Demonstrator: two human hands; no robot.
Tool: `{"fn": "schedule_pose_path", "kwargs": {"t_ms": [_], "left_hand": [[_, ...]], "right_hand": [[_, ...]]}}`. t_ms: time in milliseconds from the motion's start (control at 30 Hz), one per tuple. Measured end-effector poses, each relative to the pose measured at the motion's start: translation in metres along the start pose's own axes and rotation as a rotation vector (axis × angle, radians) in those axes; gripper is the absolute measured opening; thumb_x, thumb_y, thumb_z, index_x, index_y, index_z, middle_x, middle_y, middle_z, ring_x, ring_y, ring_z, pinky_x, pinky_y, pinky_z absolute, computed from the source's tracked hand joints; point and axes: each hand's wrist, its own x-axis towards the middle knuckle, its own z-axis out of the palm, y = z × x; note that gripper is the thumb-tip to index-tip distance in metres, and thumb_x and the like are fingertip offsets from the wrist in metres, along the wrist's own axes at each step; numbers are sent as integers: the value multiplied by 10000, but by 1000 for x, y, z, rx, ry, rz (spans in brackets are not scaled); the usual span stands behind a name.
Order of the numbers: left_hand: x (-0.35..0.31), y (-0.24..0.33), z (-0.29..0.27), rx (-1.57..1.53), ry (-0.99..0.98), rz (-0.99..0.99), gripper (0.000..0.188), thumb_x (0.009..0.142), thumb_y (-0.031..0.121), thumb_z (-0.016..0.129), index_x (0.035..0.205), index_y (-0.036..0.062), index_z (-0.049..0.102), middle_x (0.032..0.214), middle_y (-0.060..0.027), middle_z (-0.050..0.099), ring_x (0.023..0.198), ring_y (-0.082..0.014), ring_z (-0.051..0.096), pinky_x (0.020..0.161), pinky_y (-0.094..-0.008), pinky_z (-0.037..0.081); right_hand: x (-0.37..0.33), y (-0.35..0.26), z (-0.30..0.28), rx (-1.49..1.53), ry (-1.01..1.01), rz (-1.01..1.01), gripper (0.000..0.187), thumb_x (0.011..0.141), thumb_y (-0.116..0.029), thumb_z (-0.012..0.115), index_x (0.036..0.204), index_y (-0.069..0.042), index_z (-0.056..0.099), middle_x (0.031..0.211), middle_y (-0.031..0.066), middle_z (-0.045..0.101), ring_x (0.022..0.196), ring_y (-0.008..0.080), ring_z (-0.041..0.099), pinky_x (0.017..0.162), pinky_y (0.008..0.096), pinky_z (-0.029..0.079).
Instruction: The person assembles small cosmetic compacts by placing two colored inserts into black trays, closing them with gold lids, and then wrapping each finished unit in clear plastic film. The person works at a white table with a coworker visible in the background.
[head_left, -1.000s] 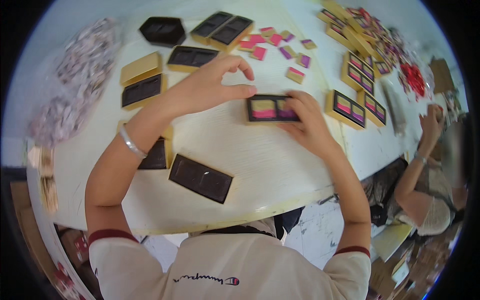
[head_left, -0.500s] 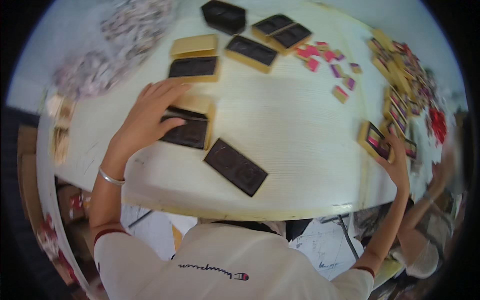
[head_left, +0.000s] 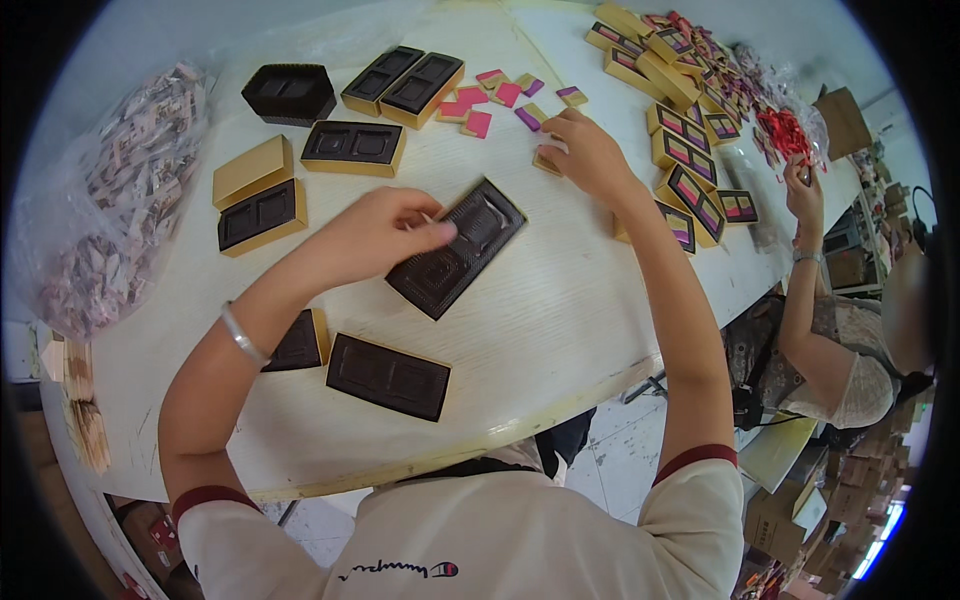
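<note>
Left fingers (head_left: 436, 236) round an empty, dark-trayed gold box (head_left: 460, 262); right fingers (head_left: 568, 124) at a gold piece (head_left: 544, 161), grip unclear

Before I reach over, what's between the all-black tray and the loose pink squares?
In the head view, two black-lined gold boxes stand side by side between them.

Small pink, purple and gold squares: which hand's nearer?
Right. Right hand is at the near right edge of the squares; left hand is farther off, leftward, nearer the body.

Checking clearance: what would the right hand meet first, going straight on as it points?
Probably the purple-and-gold piece just ahead of the right hand, though the hand's height is unclear.
</note>
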Motion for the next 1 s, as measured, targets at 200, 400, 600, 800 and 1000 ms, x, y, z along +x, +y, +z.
{"fn": "schedule_pose_path", "kwargs": {"t_ms": [200, 400, 600, 800, 1000], "left_hand": [[34, -12, 23, 535, -114, 17, 360, 838, 336, 615, 1043, 40, 599, 962, -108, 566, 860, -223, 559, 774, -332, 452], [78, 8, 5, 602, 120, 135, 348, 822, 310, 627, 1077, 76, 592, 1039, -119, 561, 989, -263, 534, 828, -344, 431], [141, -16, 5, 1095, 345, 331, 426, 771, 293, 665, 1132, 81, 582, 1133, -83, 549, 1101, -264, 457, 886, -379, 408], [180, -9, 27, 849, 337, 522, 400, 758, 347, 677, 1063, 93, 620, 1124, -83, 553, 1110, -271, 455, 906, -422, 397], [199, 10, 56, 853, 72, 563, 377, 808, 315, 619, 1096, 73, 598, 1049, -105, 546, 991, -287, 509, 853, -412, 415]], "right_hand": [[-13, -2, 10, -131, -98, -43, 168, 786, -124, 602, 927, -33, 613, 1002, 132, 531, 927, 294, 559, 763, 389, 476], [-49, -9, 14, 28, 64, -77, 181, 782, -99, 605, 954, -43, 615, 982, 138, 524, 918, 302, 548, 771, 396, 468], [-59, -10, 9, 50, 39, -62, 276, 731, -107, 682, 984, -24, 609, 963, 121, 543, 921, 295, 544, 796, 383, 454], [-62, -10, -3, 21, -58, -55, 330, 736, -102, 681, 1042, -22, 587, 972, 118, 547, 892, 305, 542, 797, 373, 441], [-74, -23, 12, -28, 55, -56, 283, 724, -97, 681, 986, -26, 601, 936, 111, 562, 877, 299, 552, 761, 385, 442]]}}
